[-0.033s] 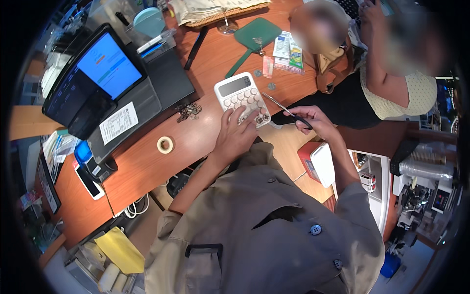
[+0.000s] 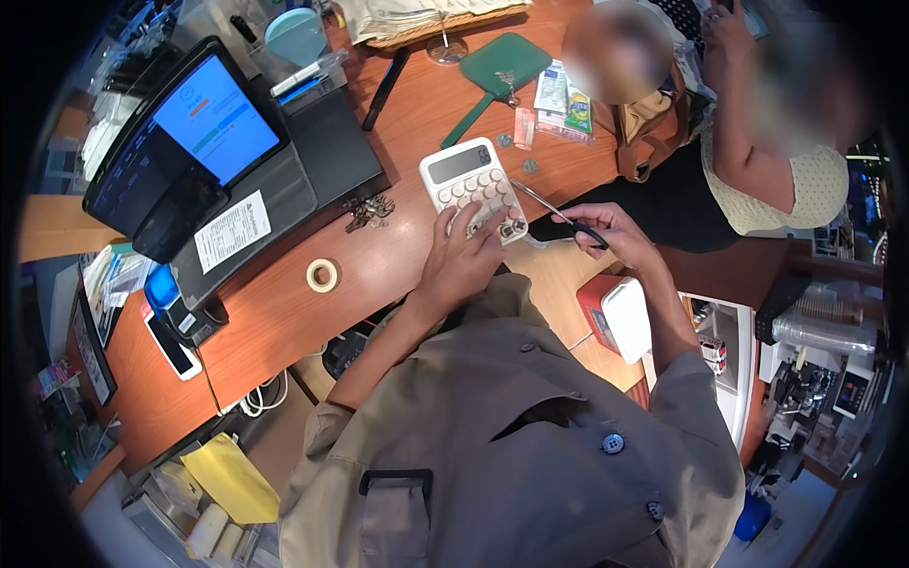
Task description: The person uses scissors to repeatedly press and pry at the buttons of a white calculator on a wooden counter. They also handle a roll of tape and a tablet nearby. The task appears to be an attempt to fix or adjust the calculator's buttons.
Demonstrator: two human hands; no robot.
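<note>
A white calculator (image 2: 457,170) with round keys lies tilted on the wooden counter. My left hand (image 2: 461,257) rests over its lower keys, fingers spread and partly covering them. In my right hand (image 2: 615,232), just beside the calculator's right edge, is a pair of scissors (image 2: 578,227) with dark handles. The fingers are closed around the handles, and the blades point up and left, the tip near the calculator's side. A green pouch (image 2: 507,66) with a strap lies beyond the calculator, and a bunch of keys (image 2: 371,212) lies to its left.
A tablet screen (image 2: 218,118) stands on a black box with a paper slip (image 2: 233,232). Tape roll (image 2: 323,275) and phone (image 2: 172,346) lie on the counter. Across it, small packets (image 2: 565,99), coins (image 2: 530,166) and a brown bag (image 2: 653,142) sit near another person (image 2: 772,194).
The whole view has shifted slightly, so the counter items sit a little farther right and lower. Both hands keep nearly the same pose, left on the calculator and right on the scissors.
</note>
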